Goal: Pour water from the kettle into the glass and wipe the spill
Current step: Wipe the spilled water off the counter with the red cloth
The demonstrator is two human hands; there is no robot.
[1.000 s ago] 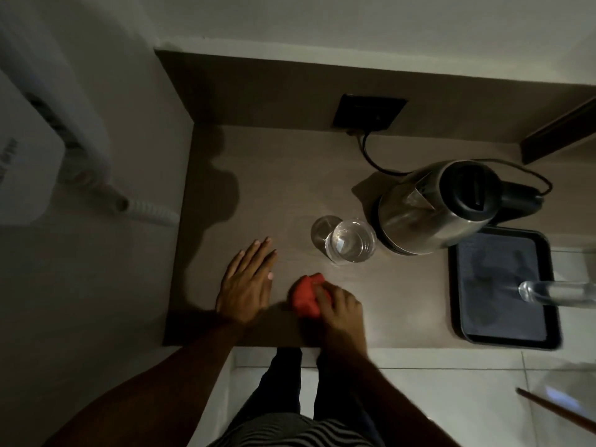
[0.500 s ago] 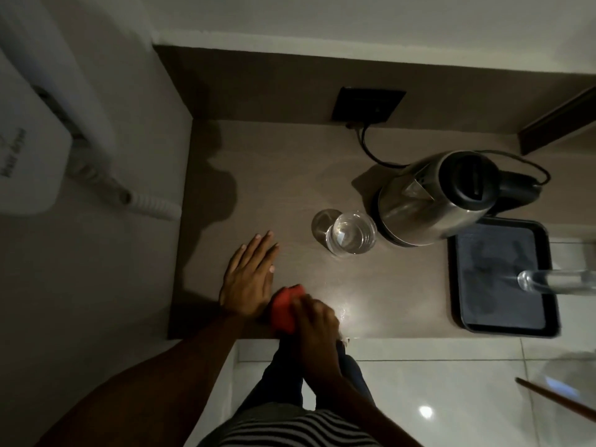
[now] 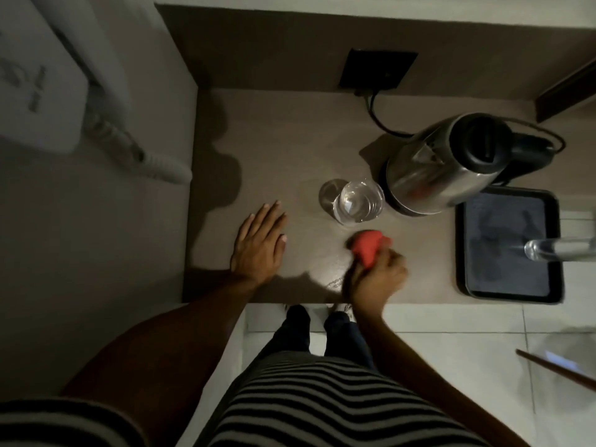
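Wiping just below the glass, the right hand is clenched around a bunched red cloth on the countertop. Soft and light, that cloth looks best kept balled in the palm. The left hand lies flat, fingers released. The kettle stands upright just beside the fragile, water-filled glass.

The brown bench sits in a wall corner. On it stand a glass of water and, just to its right, a steel kettle (its cord runs to the wall socket). A black tray lies at the right end. A left hand rests flat near the front edge; a right hand presses a red cloth below the glass.
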